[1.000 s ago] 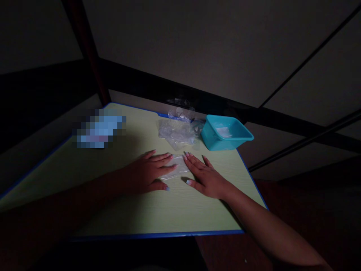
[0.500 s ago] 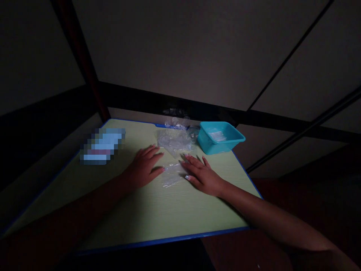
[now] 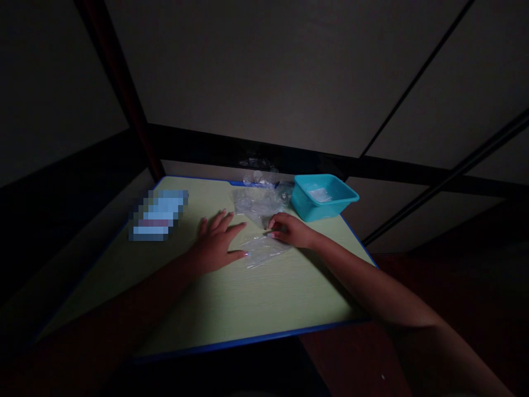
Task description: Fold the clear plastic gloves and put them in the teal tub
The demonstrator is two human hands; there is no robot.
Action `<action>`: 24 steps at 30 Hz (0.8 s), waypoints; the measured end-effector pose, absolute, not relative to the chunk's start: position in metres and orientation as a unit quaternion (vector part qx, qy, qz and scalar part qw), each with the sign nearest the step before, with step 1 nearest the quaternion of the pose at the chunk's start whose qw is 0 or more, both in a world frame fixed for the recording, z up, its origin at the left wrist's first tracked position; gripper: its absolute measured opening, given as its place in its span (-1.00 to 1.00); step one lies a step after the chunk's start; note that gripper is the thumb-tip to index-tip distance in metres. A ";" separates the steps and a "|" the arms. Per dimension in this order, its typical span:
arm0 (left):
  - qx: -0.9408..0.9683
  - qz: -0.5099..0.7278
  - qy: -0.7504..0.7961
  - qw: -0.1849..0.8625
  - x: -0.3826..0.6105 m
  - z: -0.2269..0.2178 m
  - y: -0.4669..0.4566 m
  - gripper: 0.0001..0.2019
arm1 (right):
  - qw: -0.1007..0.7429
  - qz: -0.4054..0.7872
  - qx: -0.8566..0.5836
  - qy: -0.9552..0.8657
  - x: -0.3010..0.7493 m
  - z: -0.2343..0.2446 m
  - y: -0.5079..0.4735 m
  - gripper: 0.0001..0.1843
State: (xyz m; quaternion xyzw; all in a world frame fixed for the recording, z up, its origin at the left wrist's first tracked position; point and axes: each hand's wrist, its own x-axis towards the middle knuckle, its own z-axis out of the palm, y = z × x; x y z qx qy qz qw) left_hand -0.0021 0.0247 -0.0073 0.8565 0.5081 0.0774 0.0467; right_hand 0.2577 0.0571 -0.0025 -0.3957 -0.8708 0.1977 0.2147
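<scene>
A small clear plastic bag (image 3: 266, 253) lies flat on the table between my hands. My left hand (image 3: 212, 248) rests palm down with fingers spread, its thumb tip at the bag's left edge. At the upper right edge of that bag, my right hand (image 3: 291, 230) is closed, with curled fingers and thumb pinching its film. Just beyond is a loose pile of clear plastic bags (image 3: 256, 203), its near tip close to my right fingertips.
A turquoise plastic basket (image 3: 318, 209) with a white packet (image 3: 320, 194) inside stands at the back right. On the left lies a blurred-out, light-blue flat object (image 3: 159, 215). The table (image 3: 231, 314) has a blue edge, with a wall panel (image 3: 264, 77) behind it.
My right hand has lifted from lying spread over the bag and curled into a pinch at its upper edge. The left hand's fingers have spread wider. The view has shifted slightly.
</scene>
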 end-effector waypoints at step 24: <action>0.845 -0.004 0.528 0.085 -0.002 0.001 0.027 -0.21 | 0.238 0.180 -0.408 -0.863 0.279 -0.010 0.047 -0.79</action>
